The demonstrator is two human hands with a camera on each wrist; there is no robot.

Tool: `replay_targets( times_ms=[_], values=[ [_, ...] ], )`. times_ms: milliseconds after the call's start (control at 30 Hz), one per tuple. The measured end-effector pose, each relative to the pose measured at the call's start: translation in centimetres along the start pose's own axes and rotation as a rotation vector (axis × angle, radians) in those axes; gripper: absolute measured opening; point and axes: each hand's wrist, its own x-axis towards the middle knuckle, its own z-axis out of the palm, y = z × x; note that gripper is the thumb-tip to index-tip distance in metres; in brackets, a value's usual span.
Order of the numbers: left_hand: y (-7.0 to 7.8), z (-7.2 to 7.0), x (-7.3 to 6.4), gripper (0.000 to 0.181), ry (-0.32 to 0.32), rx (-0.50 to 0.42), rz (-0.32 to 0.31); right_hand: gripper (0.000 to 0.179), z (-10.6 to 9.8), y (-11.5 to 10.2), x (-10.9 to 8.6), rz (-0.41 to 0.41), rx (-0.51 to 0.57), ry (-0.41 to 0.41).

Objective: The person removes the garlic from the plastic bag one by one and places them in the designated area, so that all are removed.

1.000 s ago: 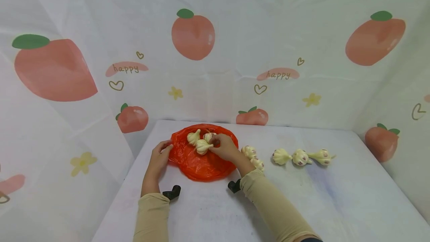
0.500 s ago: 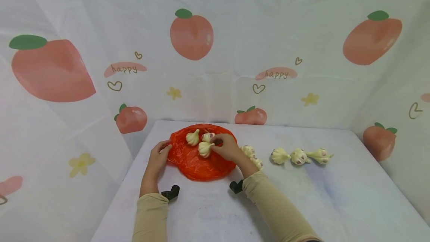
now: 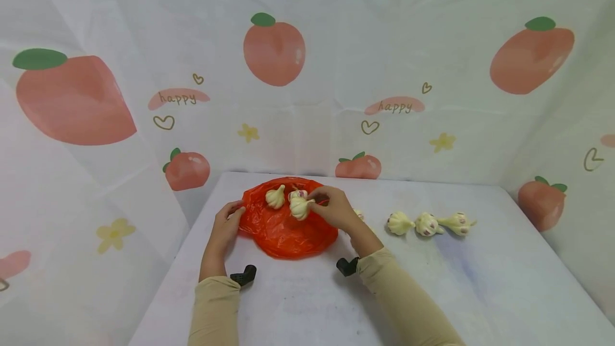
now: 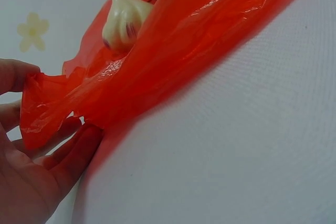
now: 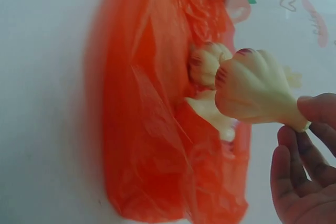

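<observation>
A red plastic bag (image 3: 288, 239) lies spread on the table. At its left edge my left hand (image 3: 227, 227) holds the plastic; the left wrist view shows the bag's crumpled rim (image 4: 47, 98) between thumb and fingers. My right hand (image 3: 334, 210) pinches a garlic bulb (image 5: 254, 87) by its stem, above the bag, with the root end pointing away from the fingers. Two more bulbs rest on the bag: one garlic bulb (image 3: 275, 197) at the left, and another bulb (image 3: 298, 194) partly hidden behind the held one.
Three garlic bulbs (image 3: 426, 225) sit in a row on the white table (image 3: 307, 303) to the right. Nearer the bag, a bulb (image 3: 359, 214) shows only in part behind my right wrist. A fruit-printed cloth (image 3: 317, 122) hangs behind the table.
My right hand has moved a little right and up, carrying the garlic bulb, and its wrist now covers more of the bulbs beside the bag. My left hand keeps its place.
</observation>
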Motion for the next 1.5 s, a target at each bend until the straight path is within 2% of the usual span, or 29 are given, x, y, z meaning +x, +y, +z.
replay_targets(
  times_ms=[267,433,900,1200,1500],
  values=[
    [0.1,-0.1,0.0,0.049,-0.007,0.007,0.003,0.021,-2.3,-0.4,-1.3,-0.022,0.073,0.016],
    [0.2,0.0,0.0,0.049,-0.005,0.015,-0.005,0.02,-3.7,-0.2,-2.2,-0.052,0.078,0.035],
    [0.0,0.2,0.0,0.049,0.012,0.03,-0.002,0.02,-9.0,1.9,-6.1,-0.121,0.021,0.189],
    [0.0,0.1,0.0,0.048,0.013,0.026,-0.001,0.021,-11.5,2.8,-8.4,-0.084,0.011,0.23],
    [0.0,0.0,-0.2,0.048,0.005,0.028,0.018,0.021,-12.8,3.9,-11.2,-0.056,-0.041,0.262]
  ],
)
